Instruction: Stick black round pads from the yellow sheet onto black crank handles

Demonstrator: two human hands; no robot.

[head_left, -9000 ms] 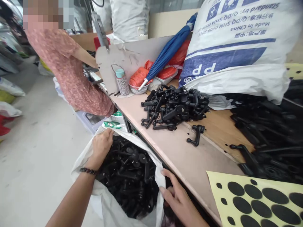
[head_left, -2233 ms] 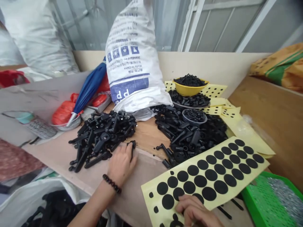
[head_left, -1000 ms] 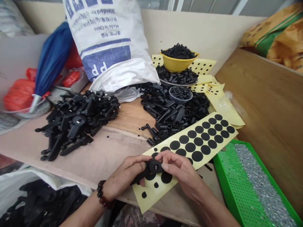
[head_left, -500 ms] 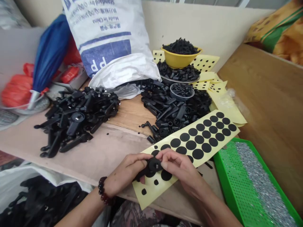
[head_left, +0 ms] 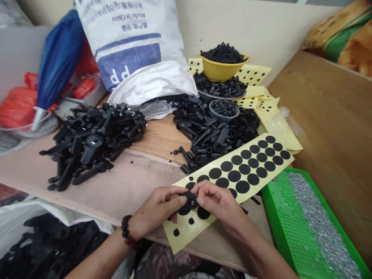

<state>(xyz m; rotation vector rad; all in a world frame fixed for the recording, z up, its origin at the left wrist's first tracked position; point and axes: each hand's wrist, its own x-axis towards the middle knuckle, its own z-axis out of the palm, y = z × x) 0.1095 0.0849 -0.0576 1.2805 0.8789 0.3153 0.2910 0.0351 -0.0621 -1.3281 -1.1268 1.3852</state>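
Note:
Between my hands, just above the sticker sheet, is a black plastic crank handle (head_left: 191,201) with a round end and a small shiny spot on its face. My left hand (head_left: 161,205) is closed around it, thumb on the round end; its arm is mostly hidden under my fingers. My right hand (head_left: 216,199) pinches the right rim of that round end with thumb and forefinger. Whether a sticker is also in this pinch I cannot tell. Beneath both hands lies a yellow sheet (head_left: 181,242) carrying rows of round black stickers (head_left: 242,186).
A heap of black crank handles (head_left: 93,143) lies left, and loose black parts (head_left: 215,135) lie behind the sheet. A yellow bowl (head_left: 221,71) and a small clear bowl (head_left: 223,118) hold black pieces. On the right stands a green basket (head_left: 286,217) of small metal pieces; a white sack (head_left: 139,42) stands behind.
My left thumb has shifted right, further onto the round end of the handle. My right hand stays almost in place; the whole view has moved slightly.

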